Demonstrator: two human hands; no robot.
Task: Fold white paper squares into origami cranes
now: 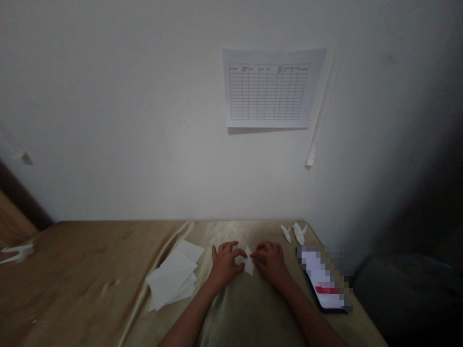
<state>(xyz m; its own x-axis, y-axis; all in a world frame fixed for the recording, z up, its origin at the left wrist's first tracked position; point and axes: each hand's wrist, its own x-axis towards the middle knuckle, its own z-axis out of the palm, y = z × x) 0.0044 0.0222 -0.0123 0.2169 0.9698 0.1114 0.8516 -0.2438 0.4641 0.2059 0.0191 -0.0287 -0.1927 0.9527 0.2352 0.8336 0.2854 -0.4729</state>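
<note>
A small white piece of folded paper point(249, 267), diamond-shaped with pointed ends, lies between my hands on the cloth-covered table. From the left, my left hand point(227, 261) holds its edge with thumb and index finger, the other fingers curled above. My right hand point(271, 262) grips the opposite side near the upper part with its fingertips. Left of my hands lies a fanned pile of white paper sheets point(177, 272). Two small folded paper figures point(299, 233) sit at the back right corner of the table.
A phone point(321, 282) with a lit, partly pixelated screen lies by the right edge. The gold-brown tablecloth point(90, 284) has a long crease. White scraps point(18, 252) lie at far left. On the wall behind hangs a printed table sheet point(269, 91).
</note>
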